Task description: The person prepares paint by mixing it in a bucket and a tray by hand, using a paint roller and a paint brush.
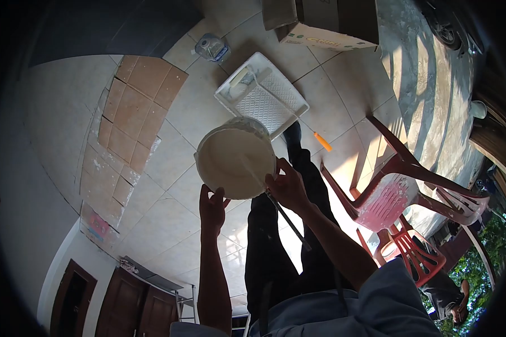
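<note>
The right hand [287, 185] was clenched around a thin dark stick [289, 222] whose far end dipped into the round white bucket of cream paint [236, 160]. The left hand [212, 206] gripped the bucket's near rim. Stirring well probably meant keeping that left grip firm and sweeping the stick slowly along wall and bottom, low enough that nothing slopped over. The bucket was in front of the black-trousered legs [264, 253], over the pale tiled floor [174, 112], just beside a white plastic paint tray [262, 92]. An orange-handled tool [322, 141] lay near, and a red plastic chair [388, 202] stood towards the floor's right edge
</note>
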`<state>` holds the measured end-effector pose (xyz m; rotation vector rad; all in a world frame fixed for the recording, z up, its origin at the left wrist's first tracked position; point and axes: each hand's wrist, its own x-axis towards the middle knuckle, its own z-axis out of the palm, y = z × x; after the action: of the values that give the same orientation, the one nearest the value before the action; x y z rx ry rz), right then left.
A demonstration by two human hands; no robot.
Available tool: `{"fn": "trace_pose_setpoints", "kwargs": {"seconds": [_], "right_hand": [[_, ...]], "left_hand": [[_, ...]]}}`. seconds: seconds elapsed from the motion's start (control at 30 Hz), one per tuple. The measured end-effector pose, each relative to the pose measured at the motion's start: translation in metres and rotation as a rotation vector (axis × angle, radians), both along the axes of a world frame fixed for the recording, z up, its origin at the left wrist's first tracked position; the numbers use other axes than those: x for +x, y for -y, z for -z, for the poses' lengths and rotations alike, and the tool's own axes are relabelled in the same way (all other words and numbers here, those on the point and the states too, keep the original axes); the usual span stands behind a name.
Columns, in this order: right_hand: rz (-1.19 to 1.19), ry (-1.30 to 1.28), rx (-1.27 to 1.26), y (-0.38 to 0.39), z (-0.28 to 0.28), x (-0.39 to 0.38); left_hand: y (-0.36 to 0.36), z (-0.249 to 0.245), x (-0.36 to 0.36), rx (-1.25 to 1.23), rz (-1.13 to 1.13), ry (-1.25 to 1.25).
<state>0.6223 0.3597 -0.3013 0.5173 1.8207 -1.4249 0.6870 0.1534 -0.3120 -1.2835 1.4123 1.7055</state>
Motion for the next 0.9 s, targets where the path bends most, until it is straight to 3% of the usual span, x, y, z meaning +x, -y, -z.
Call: {"fn": "trace_pose_setpoints", "kwargs": {"seconds": [0.13,0.17,0.27,0.3,0.33,0.37,0.43,0.47,0.53,0.67,0.77,0.9], "right_hand": [[0.13,-0.086,0.007,-0.036,-0.027,0.047],[0.155,-0.103,0.022,-0.048,-0.035,0.057],[-0.05,-0.096,0.328,-0.1,-0.063,0.089],[-0.009,-0.078,0.337,-0.11,-0.093,0.084],[0.342,-0.09,0.081,-0.129,-0.094,0.109],[0.299,-0.062,0.179,-0.15,-0.105,0.121],[0.529,-0.051,0.174,-0.179,-0.123,0.144],[0.575,-0.085,0.185,-0.195,-0.131,0.153],[0.663,-0.023,0.313,-0.233,-0.149,0.187],[1.062,-0.036,0.264,-0.29,-0.175,0.222],[1.104,-0.096,0.154,-0.35,-0.172,0.281],[1.306,-0.132,0.271,-0.394,-0.169,0.298]], "left_hand": [[-0.031,-0.027,0.031,-0.021,0.001,-0.122],[-0.044,-0.044,0.026,-0.055,0.104,-0.143],[-0.079,-0.075,0.031,0.104,0.146,-0.127],[-0.094,-0.085,0.031,0.096,0.236,-0.118],[-0.11,-0.087,0.038,0.095,0.302,-0.191],[-0.128,-0.091,0.042,0.094,0.367,-0.262],[-0.164,-0.101,0.042,0.001,0.635,-0.43],[-0.189,-0.107,0.045,0.018,0.531,-0.464],[-0.233,-0.114,0.052,0.057,0.639,-0.538],[-0.332,-0.128,0.06,0.185,0.731,-0.542],[-0.403,-0.13,0.065,0.194,0.85,-0.668],[-0.482,-0.118,0.072,0.229,0.968,-0.74]]}}
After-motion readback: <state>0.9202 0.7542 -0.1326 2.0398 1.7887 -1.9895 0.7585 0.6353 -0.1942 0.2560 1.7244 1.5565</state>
